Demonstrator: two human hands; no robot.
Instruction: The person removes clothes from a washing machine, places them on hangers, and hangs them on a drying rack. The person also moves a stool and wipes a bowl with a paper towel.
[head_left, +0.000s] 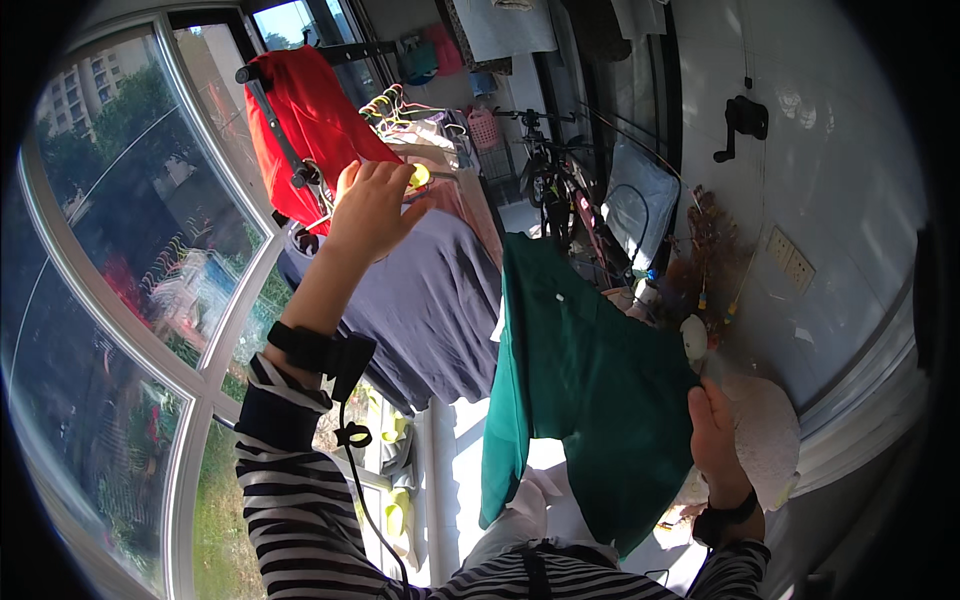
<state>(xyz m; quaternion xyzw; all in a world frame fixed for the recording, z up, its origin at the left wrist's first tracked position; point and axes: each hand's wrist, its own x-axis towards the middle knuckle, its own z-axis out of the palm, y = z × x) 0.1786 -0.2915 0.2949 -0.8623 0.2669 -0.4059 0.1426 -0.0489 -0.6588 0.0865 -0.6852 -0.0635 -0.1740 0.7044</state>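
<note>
My right hand (714, 431) grips one side of the waistband of a pair of dark green trousers (592, 352), whose legs hang down in front of my body. The far side of the waistband has no hand on it. My left hand (379, 206) is raised at the drying rack, over the top of a grey-purple shirt (420, 300) hanging there. Beside its fingertips shows a round yellow piece (420, 175). The fingers bend away from view, so whether they hold a hanger is hidden.
A red garment (315, 120) drapes over the black rack bar (274, 127). Several clothes hangers (394, 105) with clothes hang beyond. A bicycle (559, 180) stands farther back. Windows (150, 187) line the left; a hand crank (742, 129) is on the right wall.
</note>
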